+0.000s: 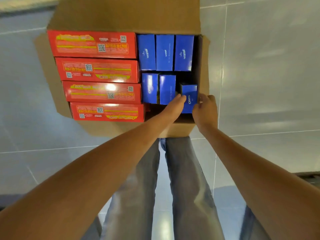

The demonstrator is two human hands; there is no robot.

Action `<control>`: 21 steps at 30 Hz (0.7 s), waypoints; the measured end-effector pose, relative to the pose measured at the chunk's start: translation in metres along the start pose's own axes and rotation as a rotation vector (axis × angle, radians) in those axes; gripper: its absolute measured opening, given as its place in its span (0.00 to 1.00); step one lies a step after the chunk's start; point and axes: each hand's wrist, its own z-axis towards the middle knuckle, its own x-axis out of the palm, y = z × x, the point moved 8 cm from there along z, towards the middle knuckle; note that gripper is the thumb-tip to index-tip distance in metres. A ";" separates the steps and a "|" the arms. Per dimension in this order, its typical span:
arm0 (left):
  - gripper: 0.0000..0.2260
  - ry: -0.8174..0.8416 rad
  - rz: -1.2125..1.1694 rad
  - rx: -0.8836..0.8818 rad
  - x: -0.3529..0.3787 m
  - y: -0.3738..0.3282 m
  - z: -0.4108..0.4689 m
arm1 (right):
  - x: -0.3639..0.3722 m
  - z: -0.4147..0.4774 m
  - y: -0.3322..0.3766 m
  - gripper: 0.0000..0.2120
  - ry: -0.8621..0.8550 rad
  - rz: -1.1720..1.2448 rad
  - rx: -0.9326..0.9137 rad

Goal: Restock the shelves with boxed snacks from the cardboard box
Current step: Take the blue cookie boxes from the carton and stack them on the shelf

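Observation:
An open cardboard box (124, 16) stands on the tiled floor below me. Its left half holds several long red snack boxes (97, 70) stacked side by side. Its right half holds several upright blue boxes (164, 52). One blue Oreo box (190, 97) at the near right corner is raised and tilted. My left hand (174, 104) lies against its left side with fingers straight. My right hand (205, 108) curls round its right edge, by the carton's right wall.
Grey glossy floor tiles (268, 66) surround the carton. My legs in blue jeans (181, 179) stand just behind its near flap. A dark edge shows at the far right, at about knee level.

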 end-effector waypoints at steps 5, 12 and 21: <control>0.20 0.000 -0.085 -0.027 -0.009 0.001 0.006 | 0.010 -0.003 0.002 0.22 0.044 -0.208 -0.088; 0.26 0.103 -0.226 -0.116 -0.006 0.006 -0.002 | 0.020 0.011 0.008 0.35 0.089 -0.397 -0.066; 0.30 0.096 -0.560 -0.218 0.017 0.024 0.014 | 0.025 0.021 -0.004 0.32 0.192 -0.355 0.009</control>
